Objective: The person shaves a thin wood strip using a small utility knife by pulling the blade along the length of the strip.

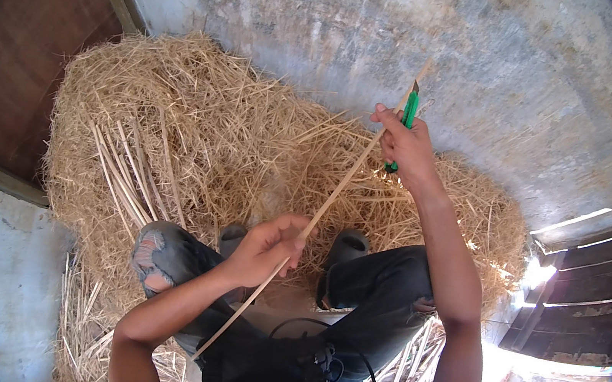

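Observation:
A long, thin, pale wooden strip (340, 187), perhaps split bamboo, slants across the view from my lap up toward the wall. My left hand (267, 248) is closed around its lower middle, thumb and fingers pinching it. Farther up, my right hand (407, 144) grips a green utility knife (410, 110). The knife's dark blade points up and lies against or right beside the strip near its far end. The strip runs by the fingers of my right hand; whether they also press on it I cannot tell.
A large straw heap (231, 115) lies before me against a grey wall (342, 33). Several pale sticks (122, 178) rest on it at left; more sticks (410, 367) lie by my right leg. Dark wooden boards (589, 298) stand at right, a brown panel (36, 39) at upper left.

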`<control>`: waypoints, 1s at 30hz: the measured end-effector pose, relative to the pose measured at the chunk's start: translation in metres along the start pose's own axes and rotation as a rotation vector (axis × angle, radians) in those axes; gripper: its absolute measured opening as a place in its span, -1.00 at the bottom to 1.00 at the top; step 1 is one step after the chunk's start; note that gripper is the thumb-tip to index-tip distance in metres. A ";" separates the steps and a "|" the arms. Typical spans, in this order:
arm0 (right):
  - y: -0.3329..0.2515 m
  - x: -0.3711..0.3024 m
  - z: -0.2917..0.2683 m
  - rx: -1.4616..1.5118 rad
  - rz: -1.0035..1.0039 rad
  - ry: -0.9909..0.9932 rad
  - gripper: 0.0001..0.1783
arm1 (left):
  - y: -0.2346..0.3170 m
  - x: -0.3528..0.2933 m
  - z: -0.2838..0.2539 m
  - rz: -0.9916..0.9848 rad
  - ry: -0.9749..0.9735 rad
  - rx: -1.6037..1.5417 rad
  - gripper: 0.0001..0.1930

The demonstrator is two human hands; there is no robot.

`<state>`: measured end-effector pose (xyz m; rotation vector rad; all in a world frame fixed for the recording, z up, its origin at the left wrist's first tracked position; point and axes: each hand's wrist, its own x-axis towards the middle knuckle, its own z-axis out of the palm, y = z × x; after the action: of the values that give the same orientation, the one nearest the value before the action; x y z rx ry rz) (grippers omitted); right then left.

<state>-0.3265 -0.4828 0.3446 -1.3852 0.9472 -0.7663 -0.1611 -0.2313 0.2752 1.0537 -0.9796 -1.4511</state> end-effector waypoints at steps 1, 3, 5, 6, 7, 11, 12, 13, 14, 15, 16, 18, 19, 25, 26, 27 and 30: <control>-0.002 -0.003 0.004 -0.007 0.011 -0.019 -0.59 | -0.002 0.000 -0.001 0.000 0.027 -0.013 -0.74; -0.002 -0.008 0.011 -0.016 0.015 -0.059 -0.57 | -0.003 0.000 -0.006 0.057 -0.003 0.010 -0.81; 0.001 -0.014 0.019 -0.022 0.003 -0.100 -0.53 | -0.003 0.002 -0.008 0.086 -0.005 0.019 -0.84; 0.001 -0.017 0.022 -0.071 0.007 -0.129 -0.53 | -0.001 0.003 -0.009 0.086 0.007 0.020 -0.84; 0.001 -0.020 0.026 -0.121 0.010 -0.159 -0.52 | 0.001 0.004 -0.009 0.087 0.020 0.021 -0.84; -0.003 -0.032 0.044 -0.303 -0.014 -0.236 -0.49 | 0.013 0.004 -0.014 0.096 0.058 0.017 -0.84; -0.001 -0.033 0.046 -0.303 -0.052 -0.248 -0.48 | 0.014 0.005 -0.015 0.105 0.062 0.012 -0.84; 0.003 -0.033 0.048 -0.302 -0.089 -0.260 -0.47 | 0.015 0.005 -0.015 0.113 0.066 0.007 -0.84; 0.005 -0.033 0.050 -0.301 -0.127 -0.272 -0.46 | 0.015 0.005 -0.016 0.116 0.068 0.009 -0.83; 0.004 -0.032 0.051 -0.312 -0.104 -0.281 -0.45 | 0.014 0.005 -0.017 0.117 0.071 0.013 -0.81; 0.002 -0.031 0.050 -0.322 -0.082 -0.291 -0.44 | 0.014 0.004 -0.019 0.118 0.075 0.016 -0.80; 0.001 -0.028 0.048 -0.319 -0.052 -0.284 -0.42 | 0.018 0.005 -0.019 0.090 0.075 0.050 -0.76; 0.001 -0.026 0.047 -0.306 -0.046 -0.267 -0.41 | 0.020 0.005 -0.018 0.077 0.073 0.066 -0.74; 0.010 -0.007 0.029 -0.312 -0.140 -0.118 -0.38 | 0.022 0.002 -0.020 0.017 0.070 0.159 -0.66; 0.011 -0.006 0.027 -0.312 -0.156 -0.095 -0.37 | 0.022 0.001 -0.019 0.012 0.065 0.162 -0.65; 0.009 -0.007 0.027 -0.253 -0.129 -0.092 -0.37 | 0.022 0.000 -0.020 0.005 0.062 0.164 -0.65; -0.001 -0.012 0.028 -0.113 -0.074 -0.093 -0.36 | 0.023 -0.002 -0.019 0.008 0.048 0.150 -0.66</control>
<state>-0.3070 -0.4597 0.3450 -1.5484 0.8821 -0.7060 -0.1366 -0.2328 0.2923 1.1861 -1.0702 -1.3563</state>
